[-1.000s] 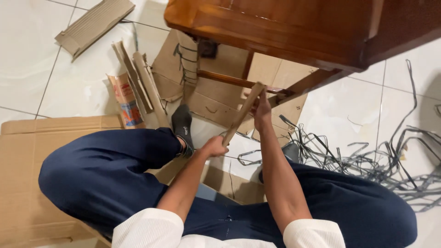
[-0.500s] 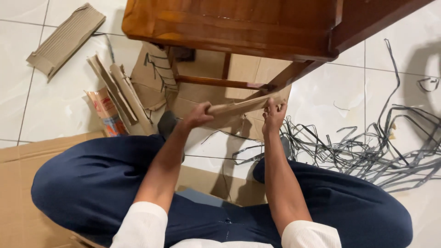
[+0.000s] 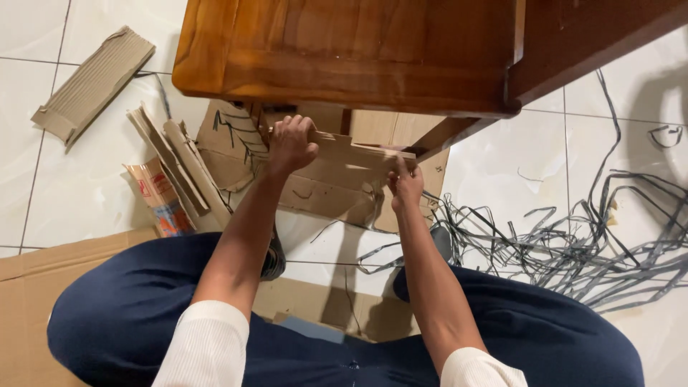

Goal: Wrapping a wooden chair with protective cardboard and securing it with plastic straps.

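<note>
The left hand (image 3: 290,143) gripped one end of a cardboard strip (image 3: 355,149). The right hand (image 3: 406,186) pinched its other end, just beneath the wooden table (image 3: 344,50).

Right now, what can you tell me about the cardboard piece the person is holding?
The cardboard piece is a flat brown strip with an uneven top edge. It lies nearly level, just under the wooden table and above the white floor tiles. The left hand grips its left end and the right hand pinches its right end.
</note>
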